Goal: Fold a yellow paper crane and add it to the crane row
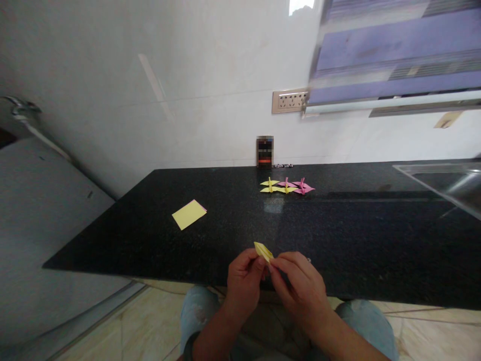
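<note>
A small piece of folded yellow paper [263,250] is pinched between both hands, just above the counter's front edge. My left hand [244,276] grips it from the left with thumb and fingers. From the right, the fingertips of my right hand [299,281] press on its lower end. Its pointed upper end sticks out beyond the fingers, while its lower part is hidden by them. Farther back, several pink and yellow origami cranes [286,186] stand close together in two rows. To the left lies a stack of yellow paper sheets [189,214], with a pink edge showing underneath.
The black countertop [225,195] runs along a white wall. A dark box-shaped object [265,152], partly pixelated, leans there beside a small beaded item [283,165]. A metal sink [447,183] is at the right, below a wall socket strip [290,101] and a purple blind [394,55].
</note>
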A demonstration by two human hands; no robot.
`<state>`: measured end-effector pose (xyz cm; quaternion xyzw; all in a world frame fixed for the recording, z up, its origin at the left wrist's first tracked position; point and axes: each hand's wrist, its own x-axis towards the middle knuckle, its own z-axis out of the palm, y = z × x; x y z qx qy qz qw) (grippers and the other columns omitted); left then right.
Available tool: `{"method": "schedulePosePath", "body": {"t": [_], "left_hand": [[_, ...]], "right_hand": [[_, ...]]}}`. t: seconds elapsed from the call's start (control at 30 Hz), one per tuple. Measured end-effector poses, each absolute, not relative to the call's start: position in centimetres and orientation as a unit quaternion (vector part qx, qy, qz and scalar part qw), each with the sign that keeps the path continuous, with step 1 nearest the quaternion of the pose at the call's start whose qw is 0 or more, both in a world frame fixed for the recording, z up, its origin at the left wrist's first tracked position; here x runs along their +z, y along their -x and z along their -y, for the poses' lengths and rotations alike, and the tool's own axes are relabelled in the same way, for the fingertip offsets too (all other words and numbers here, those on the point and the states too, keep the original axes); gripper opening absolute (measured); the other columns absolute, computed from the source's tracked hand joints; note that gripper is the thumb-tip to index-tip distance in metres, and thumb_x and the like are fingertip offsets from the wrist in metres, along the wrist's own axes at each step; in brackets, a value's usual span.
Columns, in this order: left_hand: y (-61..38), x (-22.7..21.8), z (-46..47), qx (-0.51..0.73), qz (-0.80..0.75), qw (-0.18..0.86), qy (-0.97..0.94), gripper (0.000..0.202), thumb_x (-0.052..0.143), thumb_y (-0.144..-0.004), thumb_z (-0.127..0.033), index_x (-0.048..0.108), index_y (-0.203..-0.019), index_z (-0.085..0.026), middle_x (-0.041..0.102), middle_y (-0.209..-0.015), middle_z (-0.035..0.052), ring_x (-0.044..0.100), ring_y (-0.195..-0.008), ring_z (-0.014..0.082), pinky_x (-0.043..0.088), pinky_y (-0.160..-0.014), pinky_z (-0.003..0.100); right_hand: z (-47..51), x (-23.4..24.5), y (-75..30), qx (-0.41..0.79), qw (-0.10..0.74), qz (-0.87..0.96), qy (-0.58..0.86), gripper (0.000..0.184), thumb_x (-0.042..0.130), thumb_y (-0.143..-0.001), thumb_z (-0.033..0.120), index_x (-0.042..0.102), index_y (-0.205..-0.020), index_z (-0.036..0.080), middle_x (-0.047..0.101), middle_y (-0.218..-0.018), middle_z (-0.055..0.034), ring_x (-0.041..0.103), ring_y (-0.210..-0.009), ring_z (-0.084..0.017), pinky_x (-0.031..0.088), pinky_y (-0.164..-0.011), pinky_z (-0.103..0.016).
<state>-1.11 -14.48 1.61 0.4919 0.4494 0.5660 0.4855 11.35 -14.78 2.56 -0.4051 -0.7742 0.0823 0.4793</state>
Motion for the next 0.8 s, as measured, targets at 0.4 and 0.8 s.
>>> {"method": "schedulePosePath", "body": {"t": [0.4, 0.8], "left_hand": [[0.4, 1.7, 14.7, 0.597, -0.444, 0.512, -0.430, 0.017, 0.054, -0.075, -0.032, 0.052, -0.074, -0.015, 0.047, -0.064, -0.0025, 0.043, -0.059, 0.0095, 0.036, -0.057, 0.020], [0.6, 1.5, 14.2, 0.613, -0.376, 0.612, -0.330, 0.018, 0.058, -0.072, -0.031, 0.054, -0.069, -0.014, 0.049, -0.061, -0.0030, 0.042, -0.054, 0.0070, 0.033, -0.053, 0.019]], "right_hand": [[14.9, 3.8, -10.5, 0.291, 0.503, 0.691, 0.430, 0.013, 0.048, -0.079, 0.018, 0.058, -0.070, 0.018, 0.054, -0.067, -0.0018, 0.051, -0.062, -0.013, 0.042, -0.055, -0.024], [14.6, 2.8, -10.3, 0.427, 0.503, 0.581, 0.477, 0.021, 0.062, -0.069, 0.024, 0.055, -0.087, 0.018, 0.051, -0.069, 0.0007, 0.049, -0.057, -0.011, 0.042, -0.050, -0.022]]}}
